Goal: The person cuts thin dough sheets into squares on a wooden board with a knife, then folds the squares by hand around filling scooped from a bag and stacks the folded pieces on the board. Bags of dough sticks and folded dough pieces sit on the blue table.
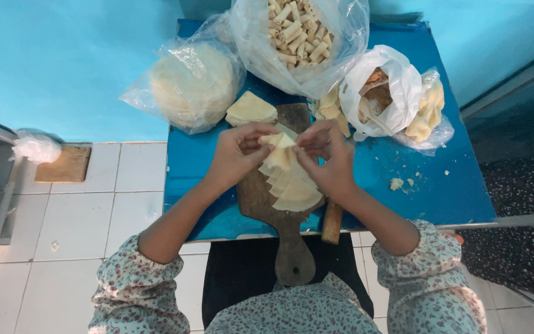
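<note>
My left hand (pixel 237 153) and my right hand (pixel 327 158) meet over a wooden cutting board (pixel 256 196), both pinching one pale dough wrapper (pixel 279 148) that is partly folded between the fingers. Under the hands a fanned stack of triangular wrappers (pixel 292 190) lies on the board. A folded pile of wrappers (pixel 250 109) rests at the board's far end.
On the blue table (pixel 415 179): a clear bag of round wrappers (pixel 193 83) at far left, a bag of finished rolls (pixel 296 34), a white bag of filling (pixel 378 93), crumbs (pixel 397 183). A wooden handle (pixel 332 222) pokes over the front edge. Tiled floor (pixel 75 229) at left.
</note>
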